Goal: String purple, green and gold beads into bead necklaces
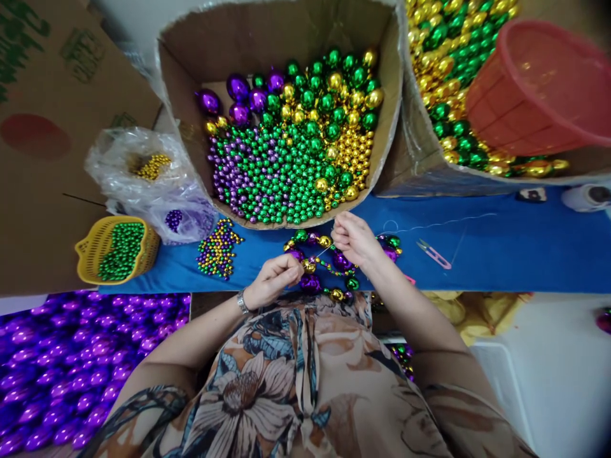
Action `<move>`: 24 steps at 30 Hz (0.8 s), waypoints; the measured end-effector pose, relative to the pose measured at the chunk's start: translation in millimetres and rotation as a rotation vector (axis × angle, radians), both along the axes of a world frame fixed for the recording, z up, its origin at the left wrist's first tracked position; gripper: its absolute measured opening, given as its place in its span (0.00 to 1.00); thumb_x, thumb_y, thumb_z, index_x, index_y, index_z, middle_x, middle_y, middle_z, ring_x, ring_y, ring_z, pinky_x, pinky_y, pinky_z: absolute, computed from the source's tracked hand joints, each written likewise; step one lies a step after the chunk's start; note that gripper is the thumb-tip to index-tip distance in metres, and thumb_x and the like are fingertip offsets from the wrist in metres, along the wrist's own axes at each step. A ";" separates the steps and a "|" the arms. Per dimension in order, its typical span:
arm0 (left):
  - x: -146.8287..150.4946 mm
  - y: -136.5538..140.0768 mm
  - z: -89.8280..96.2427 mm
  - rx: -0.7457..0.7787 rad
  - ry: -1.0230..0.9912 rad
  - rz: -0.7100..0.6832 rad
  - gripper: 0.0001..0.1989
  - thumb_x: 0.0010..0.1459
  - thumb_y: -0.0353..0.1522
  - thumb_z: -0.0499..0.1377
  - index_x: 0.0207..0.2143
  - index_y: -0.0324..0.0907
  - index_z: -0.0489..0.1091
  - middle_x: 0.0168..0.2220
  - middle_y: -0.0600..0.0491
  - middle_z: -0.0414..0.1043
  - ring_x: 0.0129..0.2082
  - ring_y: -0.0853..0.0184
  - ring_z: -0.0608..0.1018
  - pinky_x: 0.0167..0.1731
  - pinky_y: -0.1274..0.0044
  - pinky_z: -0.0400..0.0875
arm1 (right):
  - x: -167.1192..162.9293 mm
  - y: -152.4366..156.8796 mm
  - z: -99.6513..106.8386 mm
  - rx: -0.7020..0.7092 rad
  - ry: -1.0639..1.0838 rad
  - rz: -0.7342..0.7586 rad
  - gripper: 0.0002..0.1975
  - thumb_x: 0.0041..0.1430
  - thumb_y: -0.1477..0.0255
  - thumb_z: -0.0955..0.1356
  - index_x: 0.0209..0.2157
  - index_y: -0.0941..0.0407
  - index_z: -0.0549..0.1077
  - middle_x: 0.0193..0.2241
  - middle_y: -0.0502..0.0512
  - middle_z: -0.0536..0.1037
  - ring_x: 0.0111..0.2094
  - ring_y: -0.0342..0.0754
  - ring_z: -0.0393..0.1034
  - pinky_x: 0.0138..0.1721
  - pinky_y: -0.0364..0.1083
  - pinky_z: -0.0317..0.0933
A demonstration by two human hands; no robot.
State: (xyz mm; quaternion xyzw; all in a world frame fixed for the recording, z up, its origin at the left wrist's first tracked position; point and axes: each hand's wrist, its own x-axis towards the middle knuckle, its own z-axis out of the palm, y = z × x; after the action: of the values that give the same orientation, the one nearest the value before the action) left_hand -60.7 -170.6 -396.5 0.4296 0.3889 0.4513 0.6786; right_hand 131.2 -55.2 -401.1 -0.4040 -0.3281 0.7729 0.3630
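Observation:
My left hand (278,275), a metal watch at its wrist, is closed in a pinch at one end of a thin white thread, right beside a gold bead (309,266). Higher and to the right, my right hand (352,238) is closed with its fingertips on the same thread (325,249), which runs taut between both hands. Below and around them on the blue cloth lies a strand of purple, green and gold beads (341,261) in mixed sizes. Part of the strand is hidden behind my right hand and wrist.
A cardboard box (281,19) of loose beads stands just beyond my hands. Left are a yellow basket (86,254), plastic bags (109,159) and a small bead pile (219,251). Pink thread snips (435,254) and loose thread lie right. A red bucket (520,95) sits in another box.

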 end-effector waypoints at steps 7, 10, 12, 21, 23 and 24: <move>4.1 6.8 -3.7 -0.121 -0.074 0.106 0.17 0.59 0.42 0.61 0.28 0.39 0.63 0.22 0.57 0.61 0.23 0.74 0.65 0.23 0.80 0.57 | 14.4 -12.4 -11.3 0.178 -0.151 0.009 0.21 0.54 0.52 0.69 0.29 0.54 0.62 0.19 0.41 0.60 0.19 0.36 0.59 0.18 0.36 0.53; 7.6 25.8 5.6 -0.121 -0.078 0.080 0.17 0.61 0.45 0.58 0.38 0.38 0.71 0.25 0.55 0.63 0.25 0.73 0.68 0.24 0.80 0.62 | 36.0 -14.0 5.7 0.517 -0.427 0.105 0.18 0.62 0.54 0.63 0.35 0.55 0.68 0.32 0.51 0.74 0.31 0.41 0.70 0.31 0.42 0.65; 9.4 38.9 11.7 -0.127 -0.047 0.062 0.20 0.61 0.45 0.57 0.43 0.38 0.72 0.28 0.54 0.65 0.25 0.73 0.68 0.24 0.80 0.64 | 46.8 -12.9 23.7 0.782 -0.617 0.164 0.15 0.66 0.59 0.61 0.38 0.55 0.70 0.38 0.54 0.76 0.36 0.43 0.71 0.38 0.45 0.66; 10.6 57.4 22.1 0.023 0.170 -0.096 0.16 0.60 0.42 0.61 0.42 0.38 0.74 0.27 0.54 0.70 0.25 0.74 0.70 0.27 0.81 0.65 | -6.5 25.3 47.5 1.346 -0.715 0.352 0.13 0.69 0.68 0.58 0.38 0.55 0.71 0.38 0.56 0.74 0.42 0.47 0.68 0.46 0.48 0.64; 10.6 56.4 21.2 0.009 0.148 -0.052 0.15 0.60 0.42 0.61 0.38 0.38 0.74 0.25 0.54 0.70 0.24 0.74 0.70 0.26 0.81 0.65 | -14.2 30.8 40.0 1.321 -0.791 0.333 0.12 0.68 0.68 0.59 0.40 0.55 0.72 0.42 0.57 0.73 0.43 0.48 0.68 0.46 0.49 0.64; 10.4 56.0 20.3 -0.014 0.122 -0.018 0.15 0.60 0.42 0.61 0.37 0.38 0.73 0.25 0.55 0.70 0.24 0.74 0.70 0.25 0.82 0.65 | -13.6 30.5 36.8 1.300 -0.830 0.290 0.12 0.68 0.68 0.59 0.42 0.55 0.72 0.44 0.58 0.73 0.44 0.48 0.68 0.46 0.49 0.64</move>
State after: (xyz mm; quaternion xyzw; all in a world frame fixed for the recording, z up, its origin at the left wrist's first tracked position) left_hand -50.3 -114.6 -376.2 0.4548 0.4289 0.4156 0.6607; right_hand 117.6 -24.6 -364.3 -0.3191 -0.8731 0.2512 0.2697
